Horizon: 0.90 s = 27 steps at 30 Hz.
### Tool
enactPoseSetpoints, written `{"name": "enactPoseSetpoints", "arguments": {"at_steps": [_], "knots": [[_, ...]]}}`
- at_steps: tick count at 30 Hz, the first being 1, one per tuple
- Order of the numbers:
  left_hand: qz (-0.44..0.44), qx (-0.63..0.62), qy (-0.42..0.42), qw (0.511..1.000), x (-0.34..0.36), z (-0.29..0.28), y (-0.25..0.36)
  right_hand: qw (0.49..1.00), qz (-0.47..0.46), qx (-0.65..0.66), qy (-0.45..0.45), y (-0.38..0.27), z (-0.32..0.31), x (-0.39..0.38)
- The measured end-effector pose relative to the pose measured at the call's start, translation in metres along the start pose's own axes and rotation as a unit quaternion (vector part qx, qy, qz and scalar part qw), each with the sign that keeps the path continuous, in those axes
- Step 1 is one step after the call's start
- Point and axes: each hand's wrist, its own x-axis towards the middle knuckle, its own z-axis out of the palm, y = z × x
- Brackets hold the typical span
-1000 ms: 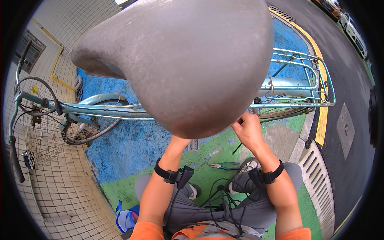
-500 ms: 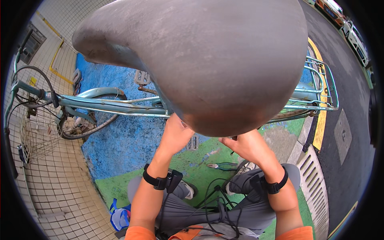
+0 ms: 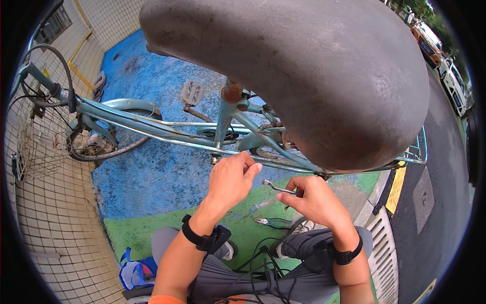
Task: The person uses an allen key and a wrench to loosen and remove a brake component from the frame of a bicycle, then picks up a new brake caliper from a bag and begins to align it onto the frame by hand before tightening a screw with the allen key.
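A light-blue bicycle (image 3: 139,125) stands across the view in front of me, its worn grey-brown saddle (image 3: 304,76) looming over the upper part. My left hand (image 3: 229,180) is beside the lower frame tubes, thumb and fingers pinched together; anything between them is too small or hidden to make out. In my right hand (image 3: 315,200), a silver wrench (image 3: 277,189) is gripped between thumb and fingers, its ring end pointing left toward my left hand. The wrench appears apart from the bicycle. A bare pedal (image 3: 192,93) is on the far side of the frame.
Pliers (image 3: 277,223) lie on the green ground near my shoes. Dark cables (image 3: 263,263) hang over my lap. A blue-and-white bag (image 3: 135,273) sits at lower left, by the tiled wall (image 3: 66,223). A drain grate (image 3: 383,258) and road with parked cars (image 3: 452,86) are to the right.
My right hand has come out from beneath the saddle, and the wrench in it is now visible. The view has shifted, revealing the seat post and more of the frame. My left hand stays near the tubes.
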Motion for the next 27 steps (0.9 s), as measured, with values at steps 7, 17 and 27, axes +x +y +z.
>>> {"name": "enactPoseSetpoints", "arguments": {"at_steps": [7, 17, 27], "knots": [[-0.047, -0.066, 0.03, 0.996, -0.004, -0.01, 0.006, 0.999, 0.025, -0.01, 0.019, -0.007, -0.004, -0.013], [-0.029, 0.051, 0.014, 0.998, -0.017, -0.002, -0.01, 0.997, 0.073, -0.037, -0.016, 0.001, -0.006, -0.011], [-0.035, -0.079, 0.019, 0.996, 0.002, 0.0, 0.005, 0.972, 0.012, 0.224, 0.074, 0.007, -0.012, 0.0]]}}
